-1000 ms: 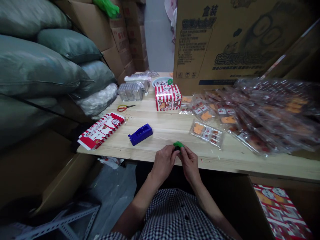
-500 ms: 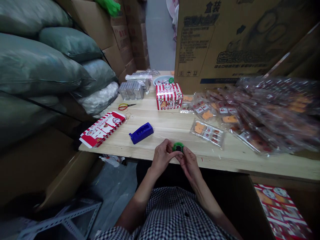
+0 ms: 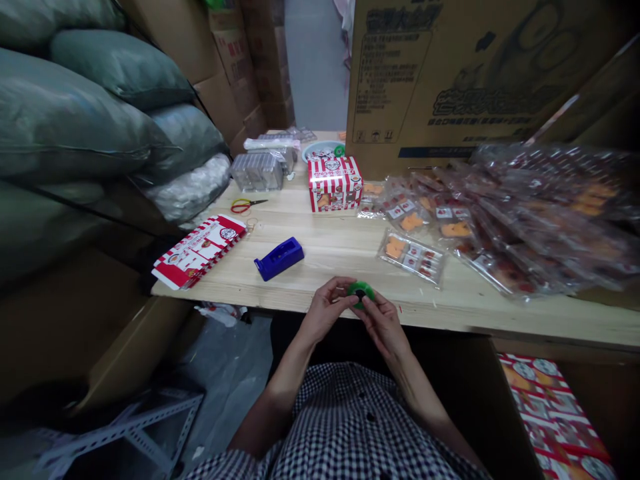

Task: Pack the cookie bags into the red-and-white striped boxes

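Both hands meet above the table's front edge around a small green tape roll point(image 3: 367, 287) with a dark core. My left hand point(image 3: 330, 308) pinches its left side, the thumb reaching across to the core. My right hand point(image 3: 384, 321) grips it from the lower right, thumb on the face of the roll. Fingers cover part of its rim. Left of the hands stands a blue tape dispenser point(image 3: 280, 260), apart from them. On the right lies a flat clear pack point(image 3: 411, 257) with orange pieces and small sachets inside.
A red-striped box point(image 3: 335, 185) stands at mid-table. Flattened striped cartons point(image 3: 201, 250) and scissors point(image 3: 249, 205) lie left. Clear packs point(image 3: 545, 227) heap up at right. Behind are stacked plastic trays point(image 3: 257, 171), a bowl point(image 3: 309, 152) and a large cardboard box point(image 3: 415, 87).
The green tape roll has turned so more of its round face shows, and my right thumb now lies on it. The whole view has shifted slightly; objects on the table stay put.
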Motion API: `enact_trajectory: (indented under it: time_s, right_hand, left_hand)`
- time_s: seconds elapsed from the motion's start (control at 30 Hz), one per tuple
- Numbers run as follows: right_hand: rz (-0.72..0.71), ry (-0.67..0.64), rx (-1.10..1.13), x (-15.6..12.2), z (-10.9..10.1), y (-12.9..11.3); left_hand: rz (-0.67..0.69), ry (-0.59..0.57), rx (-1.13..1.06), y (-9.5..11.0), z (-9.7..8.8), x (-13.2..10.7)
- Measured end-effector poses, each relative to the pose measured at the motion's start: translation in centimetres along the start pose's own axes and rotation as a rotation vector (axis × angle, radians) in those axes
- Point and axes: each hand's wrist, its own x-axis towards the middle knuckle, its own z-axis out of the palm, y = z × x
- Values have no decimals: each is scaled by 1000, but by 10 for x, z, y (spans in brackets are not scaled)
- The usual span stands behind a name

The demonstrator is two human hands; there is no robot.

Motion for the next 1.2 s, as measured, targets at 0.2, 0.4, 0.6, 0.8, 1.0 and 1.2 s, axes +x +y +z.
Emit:
enact_trajectory:
  time_s: [0.2, 0.4, 0.6, 0.8, 1.0, 1.2]
  right_hand:
    - [-16, 18, -21, -1, 3, -3]
    - [-53, 26, -27, 0, 2, 1]
    - [-51, 30, 24, 4, -1, -4]
    - [-37, 8, -41, 2, -1, -19]
    - [-19, -79, -3, -1, -5, -32]
    - [-72, -113, -88, -4, -13, -41]
  left_hand:
    - [12, 34, 20, 0, 1, 2]
    - [61, 56, 39, -7, 6, 3]
    - [70, 45, 12, 0, 6, 4]
    - [112, -32, 142, 12, 4, -4]
    - [300, 97, 313, 18, 20, -10]
    - [403, 96, 465, 25, 27, -6]
